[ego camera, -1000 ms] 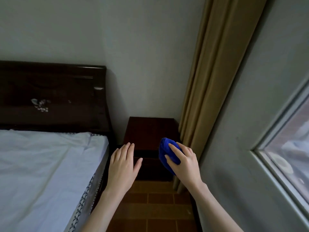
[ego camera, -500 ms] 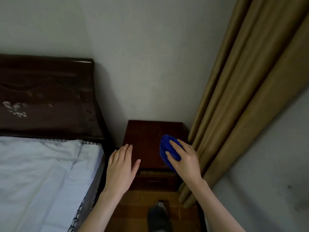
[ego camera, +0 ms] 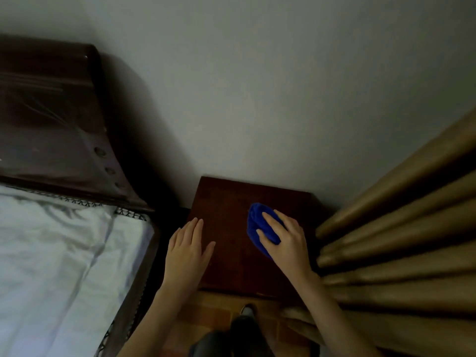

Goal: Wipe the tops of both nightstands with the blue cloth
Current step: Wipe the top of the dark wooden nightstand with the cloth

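A dark wooden nightstand point(ego camera: 231, 202) stands against the wall between the bed and the curtain. My right hand point(ego camera: 286, 240) grips a bunched blue cloth point(ego camera: 257, 220) over the right half of the nightstand's top; whether the cloth touches the wood I cannot tell. My left hand point(ego camera: 188, 249) is flat with fingers apart and holds nothing, over the top's left front edge. Only this one nightstand is in view.
A bed with a white sheet point(ego camera: 51, 266) and a dark headboard point(ego camera: 51, 124) fills the left. Tan curtain folds point(ego camera: 399, 240) hang close on the nightstand's right. A grey wall point(ego camera: 257, 86) rises behind. My leg and foot point(ego camera: 244, 320) stand on brown floor tiles below.
I have come closer and now look down on the nightstand. Both hands have moved forward over its top, the right one still holding the cloth.
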